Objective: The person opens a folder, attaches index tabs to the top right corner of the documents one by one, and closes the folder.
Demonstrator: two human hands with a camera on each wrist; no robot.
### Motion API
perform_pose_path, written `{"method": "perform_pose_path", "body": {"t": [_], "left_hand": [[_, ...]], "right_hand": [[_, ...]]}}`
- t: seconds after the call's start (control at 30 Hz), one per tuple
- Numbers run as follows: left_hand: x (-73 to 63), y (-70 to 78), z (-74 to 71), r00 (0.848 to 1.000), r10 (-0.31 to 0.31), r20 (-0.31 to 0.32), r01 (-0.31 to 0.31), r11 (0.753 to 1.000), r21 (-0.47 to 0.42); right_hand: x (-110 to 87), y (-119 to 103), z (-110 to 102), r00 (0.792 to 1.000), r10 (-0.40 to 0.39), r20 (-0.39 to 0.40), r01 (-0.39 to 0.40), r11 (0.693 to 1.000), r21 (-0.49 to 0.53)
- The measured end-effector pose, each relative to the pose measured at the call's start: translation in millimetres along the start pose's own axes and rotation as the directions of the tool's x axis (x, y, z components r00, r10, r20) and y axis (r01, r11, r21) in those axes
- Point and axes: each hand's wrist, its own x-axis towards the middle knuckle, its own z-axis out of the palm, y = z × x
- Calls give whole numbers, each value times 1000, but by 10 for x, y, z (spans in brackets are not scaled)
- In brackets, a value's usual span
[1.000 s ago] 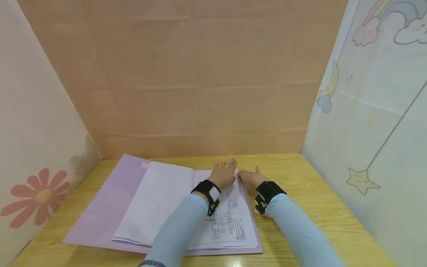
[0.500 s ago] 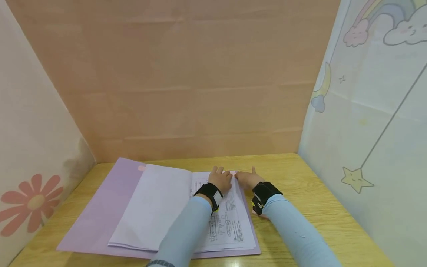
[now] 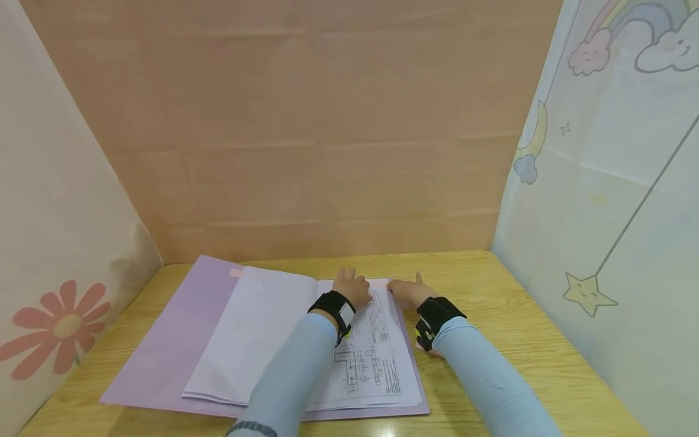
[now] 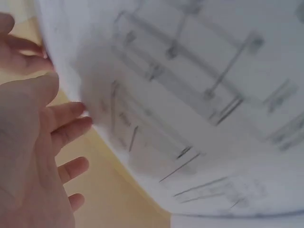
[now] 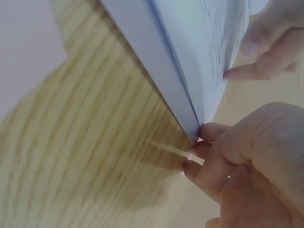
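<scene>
A purple folder (image 3: 180,340) lies spread wide on the table, with white papers inside. Its left-hand sheet (image 3: 262,328) is blank; the right-hand sheet (image 3: 377,370) carries printed technical drawings. My left hand (image 3: 352,288) rests over the top of the printed sheet, its fingers (image 4: 71,111) relaxed along the far paper edge. At the top right corner my right hand (image 3: 409,294) pinches the folder between thumb and fingertips, seen close in the right wrist view at the folder corner (image 5: 192,130). Whether the sheets are inside that pinch I cannot tell.
The wood-grain table (image 3: 491,340) extends right of the folder. A pale pink item (image 3: 428,350) lies partly hidden under my right wrist. A small pink label (image 3: 236,272) is at the folder's upper left. A brown paper wall (image 3: 327,152) stands behind.
My left hand has shifted left across the top of the printed sheet, away from the right corner. My right hand stays at the folder corner. The head view has swayed slightly.
</scene>
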Motion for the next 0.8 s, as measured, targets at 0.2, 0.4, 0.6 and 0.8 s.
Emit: {"method": "perform_pose_path", "body": {"t": [0.2,0.4,0.6,0.8], "left_hand": [[85,-37,-117,994,-18,-109,4,992,-123],[6,109,-123,997,59,-59,-68,984,-165],[-7,134,5,998,63,23,-58,980,-190],[63,51,83,997,69,29,-64,985,-162]], "right_hand": [[5,17,-25,1000,14,2,-14,1000,10],[7,28,-23,1000,8,3,-8,1000,28],[12,2,12,1000,8,-18,-7,999,51],[3,30,0,1000,7,-8,-7,1000,9]]}}
